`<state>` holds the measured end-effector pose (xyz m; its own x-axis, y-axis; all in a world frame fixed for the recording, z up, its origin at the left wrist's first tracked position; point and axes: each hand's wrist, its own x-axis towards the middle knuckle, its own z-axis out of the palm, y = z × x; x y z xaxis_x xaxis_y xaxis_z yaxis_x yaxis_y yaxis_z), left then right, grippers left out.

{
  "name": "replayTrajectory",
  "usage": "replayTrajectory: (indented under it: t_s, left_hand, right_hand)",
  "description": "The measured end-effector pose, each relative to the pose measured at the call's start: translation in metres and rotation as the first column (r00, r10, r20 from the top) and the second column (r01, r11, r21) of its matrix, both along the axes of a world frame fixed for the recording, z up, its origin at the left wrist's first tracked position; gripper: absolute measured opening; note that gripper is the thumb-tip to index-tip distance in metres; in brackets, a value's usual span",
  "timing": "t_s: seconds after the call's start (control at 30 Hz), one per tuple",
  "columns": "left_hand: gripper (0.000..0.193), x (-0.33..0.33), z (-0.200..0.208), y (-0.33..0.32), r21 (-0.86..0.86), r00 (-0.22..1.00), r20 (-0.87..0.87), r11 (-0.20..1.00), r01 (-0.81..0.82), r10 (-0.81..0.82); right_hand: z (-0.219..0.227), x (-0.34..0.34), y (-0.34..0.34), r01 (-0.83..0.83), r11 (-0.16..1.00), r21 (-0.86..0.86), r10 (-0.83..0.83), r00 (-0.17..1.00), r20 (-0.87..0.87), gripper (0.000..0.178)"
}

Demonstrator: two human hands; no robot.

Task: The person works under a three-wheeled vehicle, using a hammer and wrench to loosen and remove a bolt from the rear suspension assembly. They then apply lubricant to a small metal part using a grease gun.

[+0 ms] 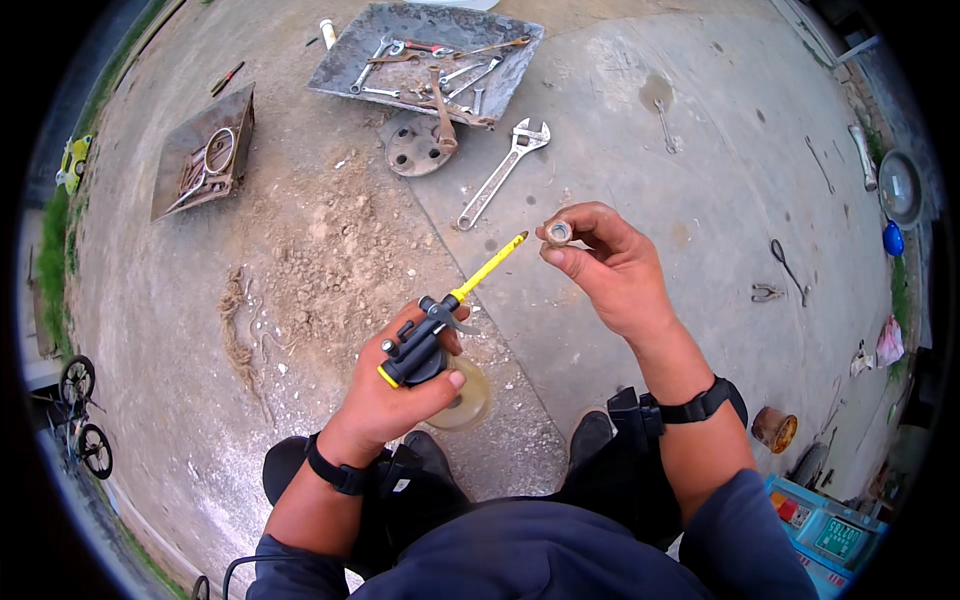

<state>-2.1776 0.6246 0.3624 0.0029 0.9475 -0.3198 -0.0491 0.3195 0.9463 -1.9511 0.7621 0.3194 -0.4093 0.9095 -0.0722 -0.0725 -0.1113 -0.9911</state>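
My left hand (385, 385) is wrapped round an oil can (423, 345) with a black pump head, a grey trigger and a translucent reservoir below. Its yellow spout (490, 268) slants up to the right. Between thumb and fingers, my right hand (622, 268) pinches a small rusty metal nut (558, 233), its hole turned upward. The spout's dark tip sits just left of the nut, with a small gap apparent between them. Beyond the spout, an adjustable wrench (503, 175) lies on the concrete.
A metal tray (335, 75) of wrenches stands far ahead, beside a round holed metal plate (415, 150). To the left are a rusty tool bin (240, 108), loose dirt (345, 240) and rope (235, 335). Pliers (767, 292) and a rusty can (773, 428) lie right.
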Motion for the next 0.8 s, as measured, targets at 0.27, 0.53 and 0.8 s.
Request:
replayTrajectory:
  t_s: [0.27, 0.53, 0.8]
  left_hand:
    - [0.057, -0.015, -0.003, 0.0, 0.064, 0.996, 0.083, 0.998, -0.018, 0.012]
    - [0.055, -0.008, -0.001, -0.001, 0.068, 0.991, 0.133, 0.998, -0.006, -0.004]
    - [0.055, -0.005, 0.003, 0.003, 0.077, 0.996, 0.059, 0.995, 0.064, -0.069]
  right_hand:
    - [-0.01, 0.003, 0.009, -0.024, 0.999, 0.037, 0.023, 0.999, 0.037, 0.024]
    - [-0.004, 0.0, 0.009, -0.049, 0.996, 0.073, 0.047, 0.999, 0.026, 0.022]
    - [-0.005, 0.001, 0.009, -0.083, 0.968, 0.236, 0.051, 0.989, 0.14, 0.022]
